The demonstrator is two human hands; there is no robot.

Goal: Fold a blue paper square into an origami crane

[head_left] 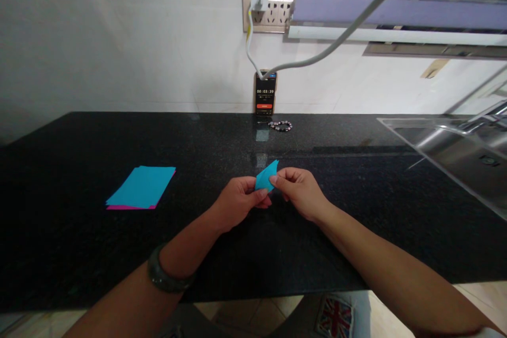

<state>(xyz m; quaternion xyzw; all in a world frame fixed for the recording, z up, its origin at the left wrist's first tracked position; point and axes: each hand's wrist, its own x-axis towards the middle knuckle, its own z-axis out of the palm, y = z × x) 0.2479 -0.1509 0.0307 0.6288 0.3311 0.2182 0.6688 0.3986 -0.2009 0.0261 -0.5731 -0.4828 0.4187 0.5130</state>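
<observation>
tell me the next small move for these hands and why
Perhaps press the tip of the folded blue paper flat with the right hand, which pinches its right side just below that free tip, while the left hand holds its lower left.

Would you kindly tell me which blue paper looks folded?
The small blue piece held by the left hand and right hand; the larger blue paper at left lies flat, with pink paper showing beneath it.

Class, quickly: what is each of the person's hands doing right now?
Left hand: closed, holding the folded blue paper by its lower left.
Right hand: closed, pinching the same paper's right side.
</observation>
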